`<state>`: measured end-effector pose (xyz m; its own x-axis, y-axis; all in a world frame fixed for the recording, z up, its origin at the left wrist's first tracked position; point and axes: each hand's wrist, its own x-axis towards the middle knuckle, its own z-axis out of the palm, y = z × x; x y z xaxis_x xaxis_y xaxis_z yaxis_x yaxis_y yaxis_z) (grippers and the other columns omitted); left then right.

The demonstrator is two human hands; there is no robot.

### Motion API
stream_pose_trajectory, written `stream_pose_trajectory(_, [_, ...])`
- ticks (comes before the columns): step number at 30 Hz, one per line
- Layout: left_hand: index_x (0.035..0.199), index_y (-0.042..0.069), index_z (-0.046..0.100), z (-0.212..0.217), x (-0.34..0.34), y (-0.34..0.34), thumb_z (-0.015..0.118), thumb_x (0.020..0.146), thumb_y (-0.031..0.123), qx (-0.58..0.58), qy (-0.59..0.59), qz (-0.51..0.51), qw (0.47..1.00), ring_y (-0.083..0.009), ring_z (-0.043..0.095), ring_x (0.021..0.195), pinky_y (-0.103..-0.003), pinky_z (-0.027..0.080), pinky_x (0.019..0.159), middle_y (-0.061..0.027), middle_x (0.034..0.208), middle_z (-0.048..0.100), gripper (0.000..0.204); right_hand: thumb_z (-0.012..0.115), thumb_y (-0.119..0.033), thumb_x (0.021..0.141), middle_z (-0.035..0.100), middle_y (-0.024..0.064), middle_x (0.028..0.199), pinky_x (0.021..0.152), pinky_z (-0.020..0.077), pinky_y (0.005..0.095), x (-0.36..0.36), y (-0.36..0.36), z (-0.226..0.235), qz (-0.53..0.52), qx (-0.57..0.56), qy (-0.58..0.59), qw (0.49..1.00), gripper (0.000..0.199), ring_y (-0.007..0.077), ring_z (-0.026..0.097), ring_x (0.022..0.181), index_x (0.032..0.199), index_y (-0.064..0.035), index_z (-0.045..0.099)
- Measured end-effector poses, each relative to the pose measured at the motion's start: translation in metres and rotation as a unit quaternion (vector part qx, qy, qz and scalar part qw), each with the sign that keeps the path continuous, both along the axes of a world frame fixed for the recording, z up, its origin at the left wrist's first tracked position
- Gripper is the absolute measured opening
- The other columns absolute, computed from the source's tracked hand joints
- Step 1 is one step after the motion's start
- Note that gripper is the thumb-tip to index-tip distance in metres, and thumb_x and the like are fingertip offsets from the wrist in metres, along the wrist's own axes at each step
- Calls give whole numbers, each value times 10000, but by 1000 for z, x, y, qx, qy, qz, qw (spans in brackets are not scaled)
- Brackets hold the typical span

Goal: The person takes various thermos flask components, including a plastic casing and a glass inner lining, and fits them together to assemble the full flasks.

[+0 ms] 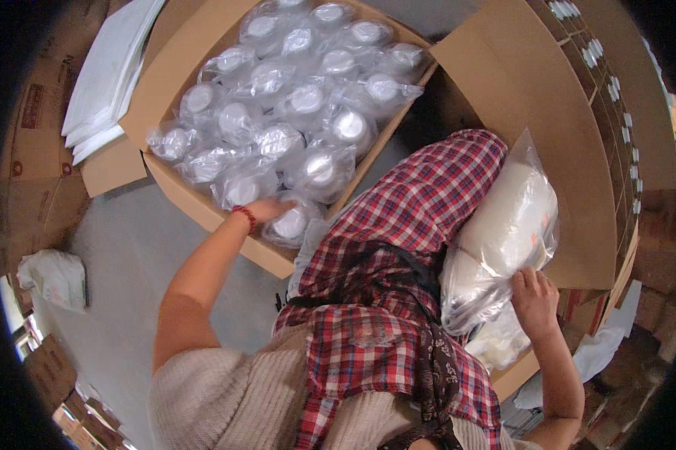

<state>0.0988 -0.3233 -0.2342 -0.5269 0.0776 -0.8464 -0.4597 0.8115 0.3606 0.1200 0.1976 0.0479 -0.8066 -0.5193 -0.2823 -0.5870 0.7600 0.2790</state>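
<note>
My left hand (272, 212) lies with stretched fingers against a bagged white-lidded container (289, 223) in the near corner of a cardboard box (192, 199). Part of its fingers is hidden among the bags. Several more such containers (306, 98), each wrapped in clear plastic, stand packed in rows there. On my right, a clear plastic bag (503, 214) with a large white cylindrical container inside leans along my checked apron. My right hand (534, 300) is closed on the lower, gathered part of this bag. Its fingertips are partly hidden by the plastic.
White flat sheets (113, 71) are stacked left of the box. A second, open cardboard box (533, 142) stands at my right, with more white bagged items (501, 339) low beside my hip. A white plastic bag (53, 279) lies on the grey floor (120, 251) at the left.
</note>
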Motion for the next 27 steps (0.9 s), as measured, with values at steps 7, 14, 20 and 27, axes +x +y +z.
stream_pose_trajectory(7, [1336, -28, 474, -94, -18, 7, 414, 822, 723, 83, -49, 31, 995, -319, 502, 1228, -376, 358, 1042, -209, 1328, 526, 912, 611, 7, 654, 549, 107, 803, 646, 477, 361, -43, 1, 60, -177, -185, 44, 966, 165, 303, 592, 755, 776, -59, 520])
stream_pose_trajectory(14, [1249, -16, 537, -89, 0, -14, 462, 853, 557, 65, -10, 50, 997, -368, 537, 1160, -416, 385, 1010, -255, 1268, 546, 701, 638, -47, 711, 597, 93, 846, 659, 464, 335, -61, 31, 80, -115, -275, 18, 954, 149, 249, 584, 746, 757, -48, 495])
stream_pose_trajectory(20, [1107, 2, 607, -41, 38, -39, 547, 820, 289, -13, 68, -134, 989, -362, 589, 1082, -464, 442, 932, -245, 1155, 607, 411, 649, -67, 711, 594, 98, 839, 654, 460, 341, -98, -38, 22, -52, -342, -141, 928, 151, 256, 580, 743, 761, -50, 508])
stream_pose_trajectory(27, [1008, 8, 660, -51, 35, -18, 658, 750, 234, -68, 55, -208, 974, -356, 647, 955, -444, 512, 814, -207, 989, 670, 344, 662, -90, 711, 591, 104, 831, 649, 455, 348, -142, -142, -64, 120, -391, -258, 876, 156, 264, 576, 739, 767, -52, 522])
